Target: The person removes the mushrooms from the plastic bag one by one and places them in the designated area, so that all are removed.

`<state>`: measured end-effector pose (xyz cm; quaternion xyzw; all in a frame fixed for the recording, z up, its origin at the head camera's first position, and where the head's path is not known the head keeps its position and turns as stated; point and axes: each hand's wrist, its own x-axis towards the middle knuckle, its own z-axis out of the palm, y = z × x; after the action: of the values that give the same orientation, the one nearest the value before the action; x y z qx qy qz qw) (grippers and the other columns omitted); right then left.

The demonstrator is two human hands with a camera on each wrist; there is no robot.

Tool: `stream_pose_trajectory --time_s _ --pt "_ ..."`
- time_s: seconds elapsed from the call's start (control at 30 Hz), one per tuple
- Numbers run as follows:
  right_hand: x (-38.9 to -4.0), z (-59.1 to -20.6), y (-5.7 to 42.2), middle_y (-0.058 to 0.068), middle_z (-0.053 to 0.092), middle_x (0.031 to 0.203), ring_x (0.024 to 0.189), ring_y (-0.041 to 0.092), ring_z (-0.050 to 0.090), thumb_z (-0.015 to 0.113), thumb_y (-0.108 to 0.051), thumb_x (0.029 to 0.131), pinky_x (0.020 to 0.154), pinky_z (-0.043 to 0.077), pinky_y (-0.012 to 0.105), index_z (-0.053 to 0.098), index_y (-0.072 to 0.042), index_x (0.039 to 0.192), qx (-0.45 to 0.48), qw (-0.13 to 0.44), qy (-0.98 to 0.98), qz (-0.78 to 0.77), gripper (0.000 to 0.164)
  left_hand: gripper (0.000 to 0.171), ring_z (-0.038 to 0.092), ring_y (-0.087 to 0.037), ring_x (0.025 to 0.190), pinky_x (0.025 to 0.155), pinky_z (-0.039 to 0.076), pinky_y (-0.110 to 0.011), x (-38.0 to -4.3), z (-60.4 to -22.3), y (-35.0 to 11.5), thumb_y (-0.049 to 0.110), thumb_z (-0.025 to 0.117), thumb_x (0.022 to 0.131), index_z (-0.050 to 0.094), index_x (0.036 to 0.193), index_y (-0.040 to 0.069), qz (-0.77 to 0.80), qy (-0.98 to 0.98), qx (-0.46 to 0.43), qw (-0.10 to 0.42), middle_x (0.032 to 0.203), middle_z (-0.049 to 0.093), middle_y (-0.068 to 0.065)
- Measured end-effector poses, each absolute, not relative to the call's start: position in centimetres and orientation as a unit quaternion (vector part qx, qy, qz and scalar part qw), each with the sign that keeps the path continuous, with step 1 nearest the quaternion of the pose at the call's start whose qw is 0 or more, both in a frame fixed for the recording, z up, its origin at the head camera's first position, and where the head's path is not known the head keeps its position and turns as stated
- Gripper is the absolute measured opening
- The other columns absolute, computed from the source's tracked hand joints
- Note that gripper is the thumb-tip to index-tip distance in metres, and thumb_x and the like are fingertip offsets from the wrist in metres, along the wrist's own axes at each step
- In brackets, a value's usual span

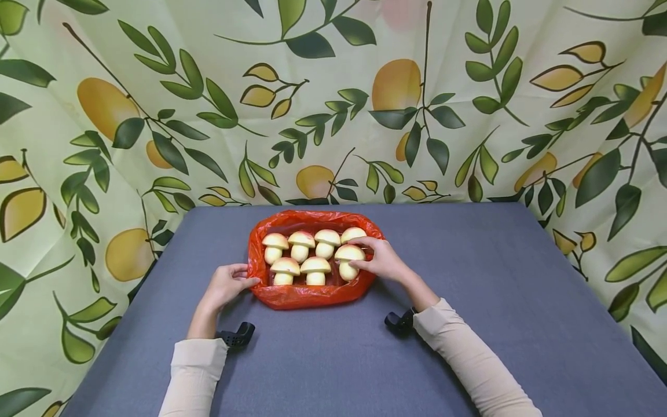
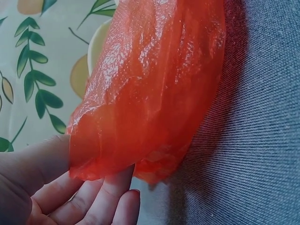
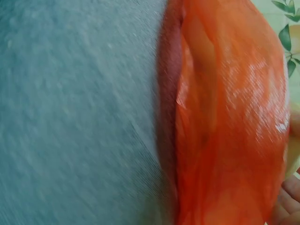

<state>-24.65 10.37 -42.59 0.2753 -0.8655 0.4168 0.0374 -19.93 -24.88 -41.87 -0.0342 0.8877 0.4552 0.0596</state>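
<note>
A red plastic bag [image 1: 307,297] lies opened out into a shallow basin, its rim rolled down all round. Inside stand several mushrooms [image 1: 285,266] with pale stems and cream caps tinged pink, in a back and a front row. At the bag's left end my left hand [image 1: 227,284] pinches the rim; in the left wrist view the red film [image 2: 140,108] passes between thumb and fingers. My right hand [image 1: 384,260] reaches over the right rim and holds the front-right mushroom [image 1: 350,253] between thumb and fingers. The right wrist view mostly shows the bag's outer wall [image 3: 234,122], hiding most of that hand.
The bag sits toward the back of a table with a grey-blue cloth [image 1: 323,359]. A hanging cloth [image 1: 333,116] printed with leaves and fruit rises behind and along both sides. Black wrist devices [image 1: 238,335] are worn on both arms below the hands.
</note>
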Motion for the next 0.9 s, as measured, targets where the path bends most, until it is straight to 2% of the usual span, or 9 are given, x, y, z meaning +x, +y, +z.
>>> stream_pose_trajectory --time_s 0.17,0.37,0.5,0.63,0.77,0.9 --pt "-24.8 -41.9 10.9 0.021 0.068 0.118 0.104 0.03 0.066 0.077 -0.008 0.079 0.09 0.053 0.037 0.063 0.001 0.119 0.263 0.023 -0.851 0.454 0.044 0.042 0.057 0.005 0.07 0.063 0.048 -0.014 -19.9 -41.7 -25.0 0.006 0.072 0.083 0.059 0.116 -0.016 0.458 0.887 -0.027 0.057 0.1 0.071 -0.027" --pt "-25.0 -41.5 11.7 0.024 0.066 0.12 0.106 0.035 0.067 0.076 -0.006 0.08 0.09 0.053 0.039 0.062 0.003 0.121 0.258 0.004 -0.838 0.481 0.044 0.043 0.057 0.009 0.07 0.065 0.049 -0.014 -20.2 -42.2 -25.6 0.007 0.071 0.084 0.058 0.119 -0.016 0.476 0.877 -0.014 0.059 0.103 0.071 -0.027" --pt "-25.1 -41.3 12.5 0.025 0.066 0.119 0.105 0.035 0.066 0.075 -0.004 0.08 0.089 0.053 0.032 0.061 0.004 0.122 0.256 -0.001 -0.83 0.496 0.044 0.046 0.059 0.011 0.071 0.068 0.05 -0.014 -20.3 -42.3 -25.8 0.008 0.071 0.085 0.057 0.121 -0.015 0.499 0.863 -0.022 0.073 0.104 0.073 -0.022" --pt "-25.2 -41.0 13.4 0.026 0.066 0.119 0.105 0.031 0.065 0.074 -0.002 0.08 0.087 0.052 0.024 0.061 0.005 0.122 0.25 -0.005 -0.822 0.512 0.045 0.049 0.061 0.011 0.072 0.07 0.05 -0.014 -20.3 -42.2 -25.9 0.011 0.072 0.085 0.055 0.123 -0.015 0.518 0.85 -0.026 0.088 0.099 0.076 -0.012" --pt "-25.2 -40.6 14.5 0.026 0.064 0.122 0.109 0.025 0.063 0.074 -0.002 0.08 0.092 0.053 0.029 0.06 0.005 0.123 0.244 -0.008 -0.816 0.523 0.045 0.051 0.061 0.011 0.073 0.07 0.05 -0.012 -20.2 -42.1 -25.9 0.013 0.072 0.085 0.055 0.124 -0.014 0.521 0.848 -0.026 0.093 0.098 0.076 -0.008" --pt "-25.0 -40.4 15.5 0.024 0.064 0.126 0.107 0.011 0.062 0.074 -0.003 0.08 0.094 0.052 0.029 0.061 0.003 0.124 0.241 -0.01 -0.818 0.522 0.046 0.05 0.061 0.011 0.074 0.07 0.05 -0.012 -20.2 -42.1 -26.0 0.014 0.072 0.085 0.055 0.124 -0.014 0.516 0.851 -0.023 0.094 0.096 0.076 -0.005"
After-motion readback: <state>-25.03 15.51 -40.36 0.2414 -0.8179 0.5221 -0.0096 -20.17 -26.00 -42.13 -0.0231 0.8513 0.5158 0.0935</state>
